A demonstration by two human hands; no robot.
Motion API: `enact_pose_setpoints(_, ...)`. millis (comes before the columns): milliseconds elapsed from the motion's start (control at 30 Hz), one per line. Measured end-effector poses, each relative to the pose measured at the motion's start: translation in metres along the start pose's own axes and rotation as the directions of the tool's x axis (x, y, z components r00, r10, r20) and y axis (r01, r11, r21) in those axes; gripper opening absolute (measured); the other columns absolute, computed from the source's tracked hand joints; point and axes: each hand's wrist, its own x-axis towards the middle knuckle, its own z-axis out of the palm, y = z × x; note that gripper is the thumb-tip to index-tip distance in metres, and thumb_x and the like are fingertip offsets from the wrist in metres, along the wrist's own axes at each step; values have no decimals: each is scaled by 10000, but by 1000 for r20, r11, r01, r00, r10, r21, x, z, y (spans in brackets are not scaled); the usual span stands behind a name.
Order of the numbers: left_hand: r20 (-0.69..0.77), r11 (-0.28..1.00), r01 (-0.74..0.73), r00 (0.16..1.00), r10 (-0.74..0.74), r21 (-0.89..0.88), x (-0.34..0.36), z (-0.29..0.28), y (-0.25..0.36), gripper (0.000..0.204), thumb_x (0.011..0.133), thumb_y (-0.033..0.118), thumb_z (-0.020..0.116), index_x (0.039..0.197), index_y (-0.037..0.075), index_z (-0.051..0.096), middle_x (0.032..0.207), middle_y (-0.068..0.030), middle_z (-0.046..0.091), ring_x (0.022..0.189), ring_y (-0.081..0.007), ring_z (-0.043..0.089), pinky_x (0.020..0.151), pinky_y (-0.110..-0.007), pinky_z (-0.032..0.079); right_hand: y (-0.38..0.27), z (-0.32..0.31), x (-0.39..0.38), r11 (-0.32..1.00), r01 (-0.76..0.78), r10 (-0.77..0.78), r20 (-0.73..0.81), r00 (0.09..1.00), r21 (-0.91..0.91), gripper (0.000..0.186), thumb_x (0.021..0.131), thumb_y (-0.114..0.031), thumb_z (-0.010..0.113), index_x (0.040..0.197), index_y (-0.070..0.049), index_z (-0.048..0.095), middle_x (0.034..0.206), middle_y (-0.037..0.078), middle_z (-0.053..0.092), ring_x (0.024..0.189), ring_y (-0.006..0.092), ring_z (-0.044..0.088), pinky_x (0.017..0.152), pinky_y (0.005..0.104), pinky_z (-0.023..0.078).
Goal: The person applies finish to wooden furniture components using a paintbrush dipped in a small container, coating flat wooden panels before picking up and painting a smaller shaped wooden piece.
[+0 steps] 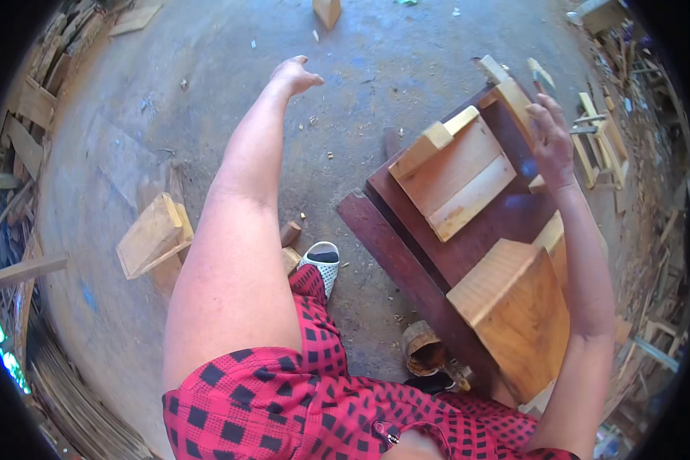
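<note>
My left arm reaches forward over the floor. At its end my left hand is open in the air, thumb apart from the fingers, holding nothing. My right hand is raised over the far right end of a dark red-brown wooden bench, its fingers mostly stretched out. Just beyond its fingertips shows a small pale flat piece with a darker edge; whether they touch I cannot tell. On the bench lie a tray-like wooden piece with a raised block on its edge and a larger angled wooden box.
Another wooden piece lies on the floor at left. A round brown container stands by the bench's near end. A small wooden frame is at far right, and a wood block lies ahead. Scrap wood lines both sides.
</note>
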Motion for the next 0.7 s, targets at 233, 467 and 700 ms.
enact_pose_setpoints(233, -82, 998, 16, 997, -12, 54, 93, 25, -16, 765, 693, 352, 725, 1330, 25, 456, 1267, -207, 546, 1177, -301, 533, 988, -358, 416, 47, 63, 29, 957, -244, 241, 41, 970, 155, 203, 928, -126, 526, 1112, -97, 608, 1140, 113, 557, 1094, 275, 532, 944, 338, 410)
enact_pose_setpoints(467, -222, 998, -53, 974, 56, 23, 187, 52, 21, 804, 700, 346, 734, 1358, 46, 382, 1304, -213, 506, 1186, -333, 515, 1001, -387, 410, 39, 59, 35, 951, -262, 242, 130, 962, 162, 228, 933, -95, 512, 1144, -49, 584, 1142, 122, 553, 1107, 256, 528, 954, 328, 403)
enact_pose_setpoints(700, -151, 997, 76, 986, -72, 22, 278, 56, 57, 953, 720, 304, 743, 1478, 169, 182, 1416, -215, 356, 1280, -329, 420, 1075, -361, 344, 35, 60, 38, 950, -302, 292, 111, 950, 79, 239, 914, -71, 541, 1144, -63, 608, 1156, 136, 547, 1087, 283, 548, 927, 331, 430)
